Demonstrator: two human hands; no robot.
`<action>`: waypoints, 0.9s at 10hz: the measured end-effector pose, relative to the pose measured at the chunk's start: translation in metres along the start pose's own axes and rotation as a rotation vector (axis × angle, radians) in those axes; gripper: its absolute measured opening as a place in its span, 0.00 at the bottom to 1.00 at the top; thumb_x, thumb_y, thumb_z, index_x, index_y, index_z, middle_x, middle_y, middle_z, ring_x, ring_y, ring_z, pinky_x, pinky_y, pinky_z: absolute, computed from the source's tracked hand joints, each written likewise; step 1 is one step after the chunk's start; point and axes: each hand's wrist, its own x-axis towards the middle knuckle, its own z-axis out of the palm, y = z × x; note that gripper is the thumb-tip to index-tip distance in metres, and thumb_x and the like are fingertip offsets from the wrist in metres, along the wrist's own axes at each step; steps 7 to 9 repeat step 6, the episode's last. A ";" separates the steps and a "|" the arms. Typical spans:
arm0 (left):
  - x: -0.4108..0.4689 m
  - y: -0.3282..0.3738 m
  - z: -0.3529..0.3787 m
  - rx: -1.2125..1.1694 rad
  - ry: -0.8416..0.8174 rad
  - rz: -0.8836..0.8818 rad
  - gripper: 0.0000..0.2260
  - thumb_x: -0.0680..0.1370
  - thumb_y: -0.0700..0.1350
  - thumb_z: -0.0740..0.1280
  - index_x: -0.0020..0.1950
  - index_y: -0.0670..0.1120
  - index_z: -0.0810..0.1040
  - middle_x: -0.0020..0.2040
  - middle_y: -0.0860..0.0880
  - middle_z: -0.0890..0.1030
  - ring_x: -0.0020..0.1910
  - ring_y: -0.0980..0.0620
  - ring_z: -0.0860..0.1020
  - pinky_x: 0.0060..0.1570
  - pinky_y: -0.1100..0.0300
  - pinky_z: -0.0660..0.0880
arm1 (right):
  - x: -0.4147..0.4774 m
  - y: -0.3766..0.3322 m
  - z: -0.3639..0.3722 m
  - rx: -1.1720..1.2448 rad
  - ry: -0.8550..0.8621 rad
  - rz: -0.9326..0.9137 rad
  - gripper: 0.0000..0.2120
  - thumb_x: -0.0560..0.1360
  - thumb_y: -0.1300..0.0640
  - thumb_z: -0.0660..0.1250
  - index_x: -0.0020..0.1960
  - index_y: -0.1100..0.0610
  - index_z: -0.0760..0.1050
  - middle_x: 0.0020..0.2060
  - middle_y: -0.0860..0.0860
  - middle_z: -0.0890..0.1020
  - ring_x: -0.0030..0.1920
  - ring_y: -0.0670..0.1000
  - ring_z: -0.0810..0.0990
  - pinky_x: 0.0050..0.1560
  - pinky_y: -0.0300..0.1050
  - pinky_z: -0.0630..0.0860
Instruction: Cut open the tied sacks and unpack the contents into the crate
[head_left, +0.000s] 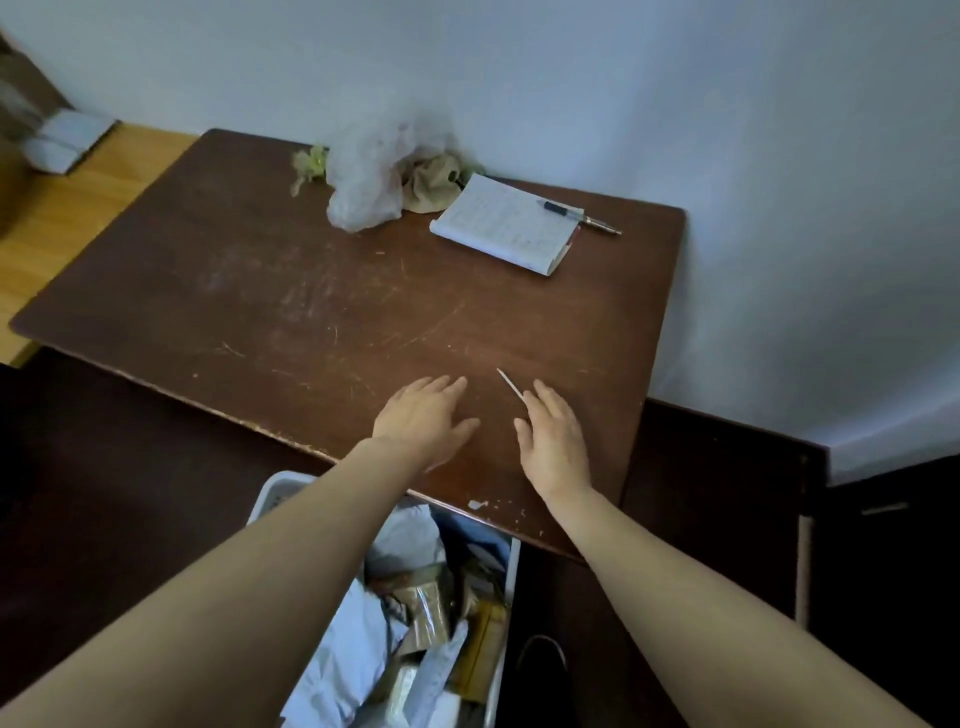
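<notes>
1. Off the left edge of the brown table (311, 291) you have a lighter wooden surface (78, 218). A pale packet (67, 140) lies on its far part.
2. The white crate (280, 493) stands below the table's near edge, partly tucked under it. It holds white bags and brownish packets heaped together, and your left forearm crosses over it.
3. At the table's far edge, against the wall, lies a green scrap (309, 163). Just to its right is a crumpled clear plastic bag (363, 176).
4. Your left hand (423, 421) lies palm down over the table's near part. The fingers are straight and spread and grasp nothing.
5. A tan cloth sack (431, 184) sits slumped at the table's far edge, touching the plastic bag's right side.
6. A thin white sliver (510, 384) lies on the table's near part, between your two hands. Its near end meets your right forefinger; you cannot tell whether the finger pins it.
7. Your right hand (553, 441) is palm down over the table's near right part, fingers straight and close together, released.
8. An open notebook (506, 228) lies on the table's far right part, with a pen (576, 215) across its far corner.
</notes>
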 end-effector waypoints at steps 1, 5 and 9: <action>0.006 0.010 0.003 -0.012 -0.027 0.007 0.29 0.78 0.59 0.59 0.77 0.52 0.54 0.77 0.49 0.58 0.76 0.48 0.55 0.73 0.52 0.56 | -0.001 0.006 0.005 -0.128 -0.128 -0.051 0.23 0.83 0.56 0.51 0.76 0.59 0.54 0.77 0.54 0.54 0.77 0.51 0.50 0.75 0.46 0.44; -0.017 0.034 0.011 0.002 -0.076 0.090 0.30 0.79 0.56 0.60 0.77 0.56 0.51 0.77 0.51 0.56 0.76 0.49 0.52 0.71 0.51 0.59 | -0.040 0.012 -0.023 -0.015 -0.093 0.022 0.23 0.82 0.57 0.54 0.76 0.58 0.55 0.77 0.52 0.55 0.76 0.50 0.52 0.73 0.42 0.50; -0.048 0.019 0.011 -0.037 -0.064 0.111 0.30 0.79 0.55 0.61 0.77 0.55 0.51 0.77 0.51 0.56 0.76 0.49 0.53 0.71 0.51 0.58 | -0.069 -0.002 -0.033 0.015 -0.004 0.092 0.22 0.81 0.57 0.56 0.75 0.57 0.60 0.75 0.52 0.59 0.74 0.52 0.57 0.73 0.44 0.55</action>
